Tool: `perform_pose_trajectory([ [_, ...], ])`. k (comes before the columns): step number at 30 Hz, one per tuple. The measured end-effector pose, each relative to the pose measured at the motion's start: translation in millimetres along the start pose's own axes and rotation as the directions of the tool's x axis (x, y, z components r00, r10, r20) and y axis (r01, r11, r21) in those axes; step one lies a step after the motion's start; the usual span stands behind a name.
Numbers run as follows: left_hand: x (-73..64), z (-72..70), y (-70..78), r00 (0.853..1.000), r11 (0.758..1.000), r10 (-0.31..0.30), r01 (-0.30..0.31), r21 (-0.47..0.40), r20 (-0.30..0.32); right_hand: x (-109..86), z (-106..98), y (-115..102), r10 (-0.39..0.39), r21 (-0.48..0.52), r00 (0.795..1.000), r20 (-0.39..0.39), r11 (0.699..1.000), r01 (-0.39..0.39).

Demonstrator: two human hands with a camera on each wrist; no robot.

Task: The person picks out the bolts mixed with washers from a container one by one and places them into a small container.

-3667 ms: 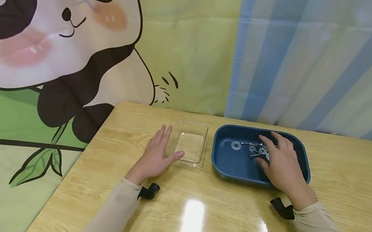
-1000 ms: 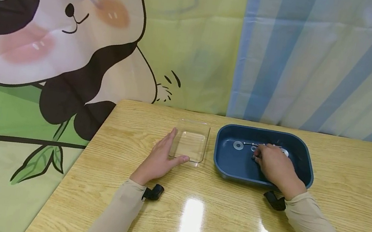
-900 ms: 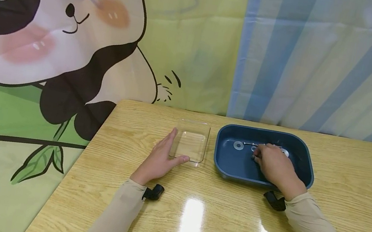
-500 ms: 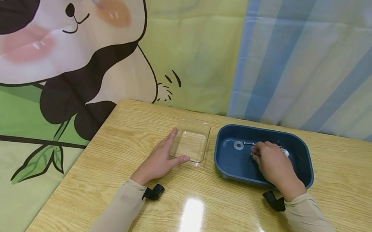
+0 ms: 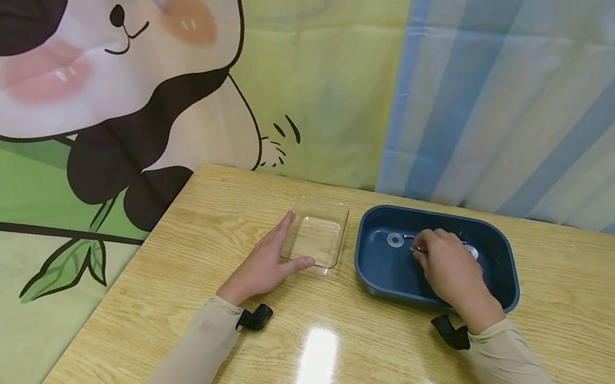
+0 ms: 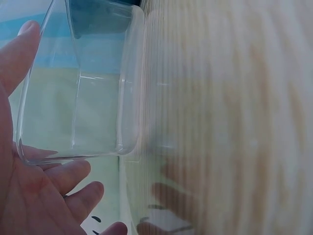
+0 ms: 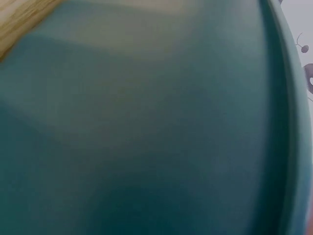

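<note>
In the head view my right hand (image 5: 449,265) reaches into a dark blue tray (image 5: 388,292), fingers curled and fingertips pinched together. A small metal piece (image 5: 414,248) shows at those fingertips; its kind I cannot tell. Beside them a flat washer (image 5: 395,240) lies on the tray floor, and a thin screw (image 5: 407,237) pokes out behind the fingers. Another washer (image 5: 472,252) is partly covered by the hand. My left hand (image 5: 264,260) lies along a clear plastic box (image 5: 313,266), straight fingers at its left side and thumb at its front corner.
The box and the tray stand side by side near the far edge of the wooden table (image 5: 375,369). A printed panda curtain (image 5: 314,83) hangs right behind. The tray's outer wall (image 7: 146,122) fills most of the right wrist view.
My right hand has gone from spread fingers over the hardware to a pinch, then shifted slightly left and back with the small metal piece. My left hand has moved slightly right, against the box.
</note>
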State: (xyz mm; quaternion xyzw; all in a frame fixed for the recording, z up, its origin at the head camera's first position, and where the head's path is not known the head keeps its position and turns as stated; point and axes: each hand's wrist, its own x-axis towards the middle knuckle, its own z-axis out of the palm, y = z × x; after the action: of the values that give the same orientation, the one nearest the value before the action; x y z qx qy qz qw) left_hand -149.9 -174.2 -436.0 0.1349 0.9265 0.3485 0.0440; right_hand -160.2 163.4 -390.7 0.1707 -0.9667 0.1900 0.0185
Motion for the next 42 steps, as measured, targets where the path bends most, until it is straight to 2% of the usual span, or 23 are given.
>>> perform_pose_trajectory([
  [21, 0.0, -1.4, 2.0, 0.999, 0.999, -0.039, 0.039, -0.018, 0.018, 4.6, -3, -16, -0.045, 0.025, 0.998, -0.034, 0.999, 0.045],
  [42, -0.3, 0.2, 0.7, 0.999, 0.999, -0.031, 0.032, -0.017, 0.015, 7.6, 4, -36, -0.070, 0.080, 0.993, -0.096, 0.994, 0.078],
])
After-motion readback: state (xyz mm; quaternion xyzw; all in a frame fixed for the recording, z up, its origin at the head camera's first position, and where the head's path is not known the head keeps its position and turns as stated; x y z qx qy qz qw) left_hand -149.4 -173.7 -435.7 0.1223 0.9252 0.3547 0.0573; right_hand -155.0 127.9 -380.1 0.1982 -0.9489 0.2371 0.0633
